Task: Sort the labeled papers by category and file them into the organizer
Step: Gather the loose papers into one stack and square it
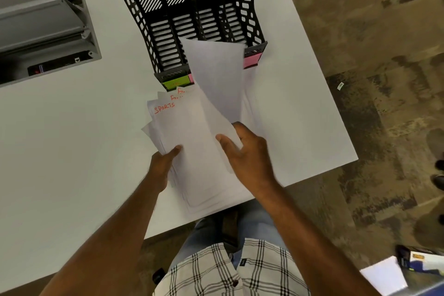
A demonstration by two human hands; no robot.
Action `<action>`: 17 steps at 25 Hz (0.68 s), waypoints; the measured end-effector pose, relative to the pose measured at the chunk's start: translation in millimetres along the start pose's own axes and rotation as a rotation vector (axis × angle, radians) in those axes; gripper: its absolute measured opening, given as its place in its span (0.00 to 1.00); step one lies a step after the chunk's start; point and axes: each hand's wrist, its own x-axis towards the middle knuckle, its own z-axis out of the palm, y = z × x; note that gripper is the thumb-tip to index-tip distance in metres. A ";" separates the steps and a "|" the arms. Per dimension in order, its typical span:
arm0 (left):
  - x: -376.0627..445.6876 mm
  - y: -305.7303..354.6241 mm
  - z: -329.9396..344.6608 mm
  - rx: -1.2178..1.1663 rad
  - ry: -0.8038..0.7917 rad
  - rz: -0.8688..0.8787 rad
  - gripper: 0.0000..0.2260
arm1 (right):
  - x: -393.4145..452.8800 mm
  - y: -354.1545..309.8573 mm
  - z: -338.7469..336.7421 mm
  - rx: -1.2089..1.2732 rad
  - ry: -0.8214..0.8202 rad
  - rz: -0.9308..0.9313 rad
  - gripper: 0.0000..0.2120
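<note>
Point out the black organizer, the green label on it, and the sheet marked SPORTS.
black organizer [157, 38]: head view, slotted floor of its leftmost compartment.
green label [175, 81]: head view, middle of the tag on the organizer's front lip.
SPORTS sheet [182, 132]: head view, blank area below the red word.

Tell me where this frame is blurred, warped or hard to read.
Head view: the lifted sheet and right hand are motion-smeared; the table edges bow from wide-angle distortion; "SPORTS" on the stack in the left hand reads clearly, the labels behind it are cut off; light is soft and even, without glare.
</note>
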 end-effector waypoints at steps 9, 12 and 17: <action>-6.7 8.2 8.6 -0.077 -0.059 -0.011 0.25 | 27.0 88.8 8.1 0.010 -0.082 0.316 0.25; -7.7 8.1 6.4 -0.032 -0.090 0.012 0.33 | 28.8 124.2 13.5 -0.175 -0.150 0.252 0.33; -7.8 2.9 8.2 -0.001 -0.077 0.025 0.26 | 54.6 147.4 -6.8 -0.227 0.181 0.501 0.40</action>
